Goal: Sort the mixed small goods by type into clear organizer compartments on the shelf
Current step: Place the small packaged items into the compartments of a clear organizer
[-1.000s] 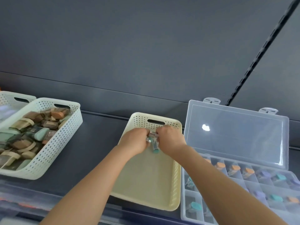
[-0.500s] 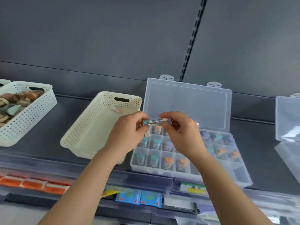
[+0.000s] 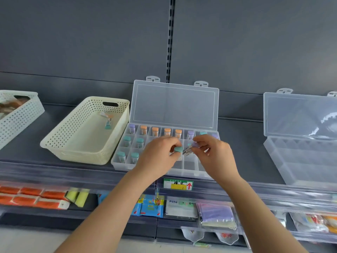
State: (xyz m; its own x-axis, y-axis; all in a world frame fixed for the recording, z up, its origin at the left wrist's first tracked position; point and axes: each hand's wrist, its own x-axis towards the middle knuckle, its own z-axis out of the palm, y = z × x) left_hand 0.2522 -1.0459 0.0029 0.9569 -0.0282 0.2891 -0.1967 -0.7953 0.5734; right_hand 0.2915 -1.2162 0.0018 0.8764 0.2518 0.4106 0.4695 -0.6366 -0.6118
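So the person is mid-sort here, both hands hovering over the middle of the open clear organizer (image 3: 120, 162) on the shelf (image 3: 242, 143). The left hand (image 3: 158, 158) has a narrow fingertip grip on a teal-capped tube (image 3: 178, 149), and the right hand (image 3: 216, 156) pinches a purple-capped tube (image 3: 195, 144). The two tubes sit just beside each other, and it's hard to tell if they're touching. Best bet is probably to split them cleanly and drop each one cap-up with its own colour: teals are grouped at the left, while purples are in the far row beside the orange ones. Low, gentle drops should keep them from bouncing over a divider. The propped-up lid (image 3: 173, 106) stands right behind, so overreaching could knock it. Two more tubes (image 3: 107, 120) wait in the cream basket (image 3: 73, 130) to the left. There's a white basket (image 3: 21, 114) further left and a second organizer (image 3: 300, 161) well off to the right, and the hands themselves hide several compartments.
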